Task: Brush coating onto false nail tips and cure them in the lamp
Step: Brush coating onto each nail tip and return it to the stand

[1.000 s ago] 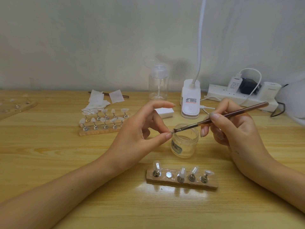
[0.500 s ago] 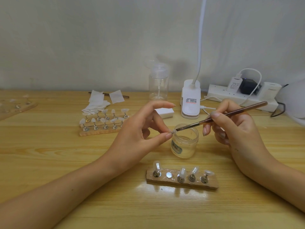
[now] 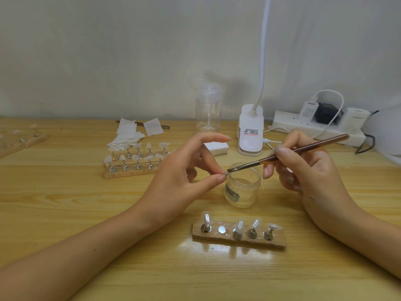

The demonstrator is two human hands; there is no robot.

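Observation:
My left hand (image 3: 184, 177) pinches a small clear nail tip (image 3: 225, 174) between thumb and a finger, just above the rim of an open clear jar (image 3: 243, 187). My right hand (image 3: 303, 170) holds a brown-handled brush (image 3: 288, 153) like a pen, and its bristles touch the tip. In front of the jar lies a wooden holder (image 3: 238, 237) with several tips on metal stands and one bare magnet spot (image 3: 222, 229). A white clip-on lamp (image 3: 250, 131) stands behind the jar.
A second wooden holder (image 3: 134, 168) full of tips sits at mid-left, with white wipes (image 3: 132, 133) behind it. A clear pump bottle (image 3: 207, 109), a white block (image 3: 217, 147) and a power strip (image 3: 314, 127) with plugs line the back. Another holder (image 3: 21, 142) lies at far left.
The brush tip has shifted slightly along the nail tip; both hands stay almost where they were.

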